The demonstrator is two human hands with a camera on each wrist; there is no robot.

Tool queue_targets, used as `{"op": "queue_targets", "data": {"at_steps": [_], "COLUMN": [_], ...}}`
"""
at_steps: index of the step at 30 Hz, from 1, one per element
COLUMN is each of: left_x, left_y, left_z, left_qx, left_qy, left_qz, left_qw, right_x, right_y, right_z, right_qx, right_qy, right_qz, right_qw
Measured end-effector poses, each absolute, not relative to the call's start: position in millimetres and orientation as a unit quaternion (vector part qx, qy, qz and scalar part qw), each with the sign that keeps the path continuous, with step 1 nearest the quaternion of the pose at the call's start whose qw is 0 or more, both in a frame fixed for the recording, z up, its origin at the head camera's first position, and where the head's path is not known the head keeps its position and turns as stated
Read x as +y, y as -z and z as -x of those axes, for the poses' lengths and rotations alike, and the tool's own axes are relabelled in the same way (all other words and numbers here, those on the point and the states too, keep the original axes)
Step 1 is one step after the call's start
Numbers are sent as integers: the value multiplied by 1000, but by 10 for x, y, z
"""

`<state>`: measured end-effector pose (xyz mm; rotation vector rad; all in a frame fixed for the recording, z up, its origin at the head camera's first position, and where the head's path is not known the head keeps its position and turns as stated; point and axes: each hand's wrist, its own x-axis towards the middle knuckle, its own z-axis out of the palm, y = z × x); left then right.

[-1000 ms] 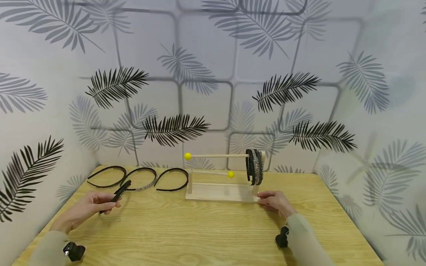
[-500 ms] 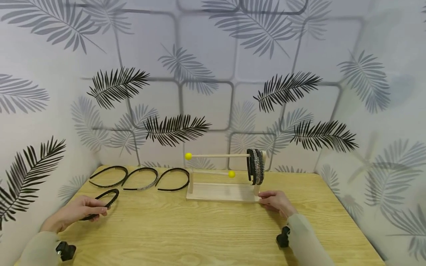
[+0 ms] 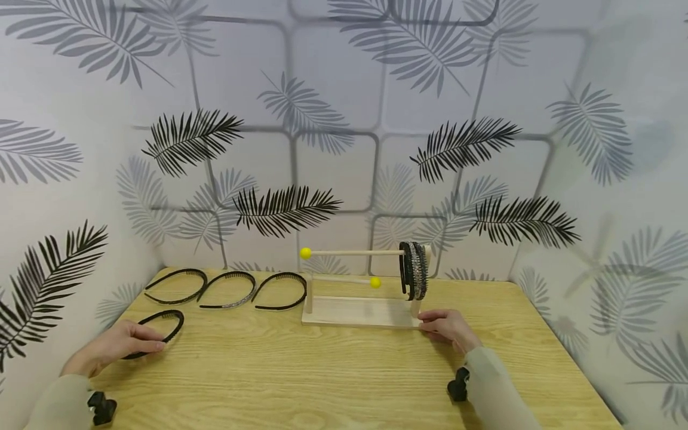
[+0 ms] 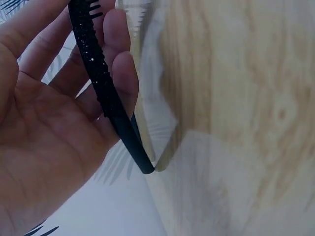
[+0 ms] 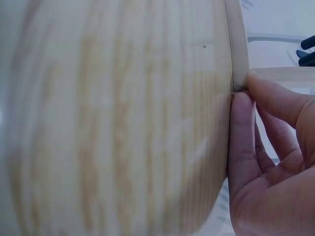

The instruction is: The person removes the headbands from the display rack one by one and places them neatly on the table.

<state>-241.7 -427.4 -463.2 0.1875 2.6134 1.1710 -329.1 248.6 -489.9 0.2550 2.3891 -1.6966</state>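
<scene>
My left hand (image 3: 120, 347) holds a black headband (image 3: 181, 321) low over the table's left side. In the left wrist view, the headband (image 4: 96, 64) shows a glittery beaded outside and comb teeth inside. Its bare tip is near the tabletop; contact is unclear. My right hand (image 3: 450, 328) grips the front right corner of a wooden headband rack (image 3: 360, 310), thumb and a finger at the base's edge in the right wrist view. Several headbands (image 3: 414, 272) hang bunched at the right end of the rack's upper rod (image 3: 355, 252).
Behind my left hand lie three more headbands in a row: a black one (image 3: 206, 280), one with a silver section (image 3: 236, 303) and another black one (image 3: 282, 275). Yellow balls cap the upper rod (image 3: 305, 253) and lower rod (image 3: 375, 282). A patterned wall (image 3: 344, 170) stands behind.
My left hand has moved left and down with the headband, which has turned from nearly edge-on to a flatter, open loop. My right hand has stayed at the rack's corner.
</scene>
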Motion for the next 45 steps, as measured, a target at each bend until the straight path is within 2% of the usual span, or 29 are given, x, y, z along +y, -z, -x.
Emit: {"op": "queue_targets", "data": {"at_steps": [12,45], "left_x": [-4324,-4352], "left_y": [4691,4723], "left_z": [2530,2661], "left_qx": [933,935], "left_qy": [-343,-327], "left_qz": [-52,-52], "left_qw": [96,130], "right_x": [2477,2492], "right_y": [4879,4903], "right_z": [3287,3296], "right_qx": [810,811], "right_qy": [572,572], "right_qz": [-82,-74], "right_qw": [100,102]}}
